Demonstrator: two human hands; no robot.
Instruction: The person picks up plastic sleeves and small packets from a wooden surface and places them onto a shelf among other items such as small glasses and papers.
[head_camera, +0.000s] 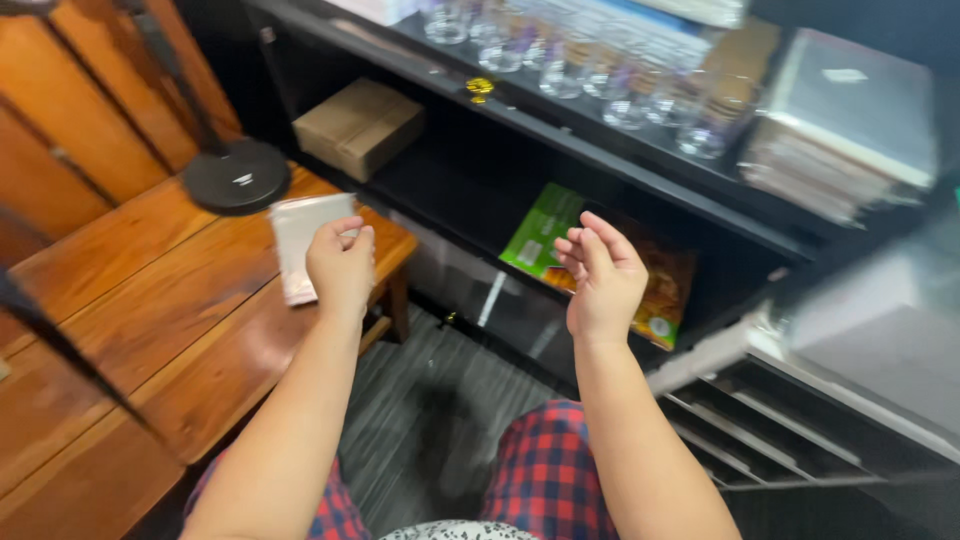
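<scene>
The left hand (341, 268) fingers pinch a pale flat packet (300, 243) over the wooden tabletop (150, 300). The right hand (603, 280) hangs empty near the dark shelf (560, 130), fingers loosely curled.

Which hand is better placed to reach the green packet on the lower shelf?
Probably the right hand: it is empty and hovers just before the green packet. The left hand holds a pale sleeve above the wooden table.
</scene>
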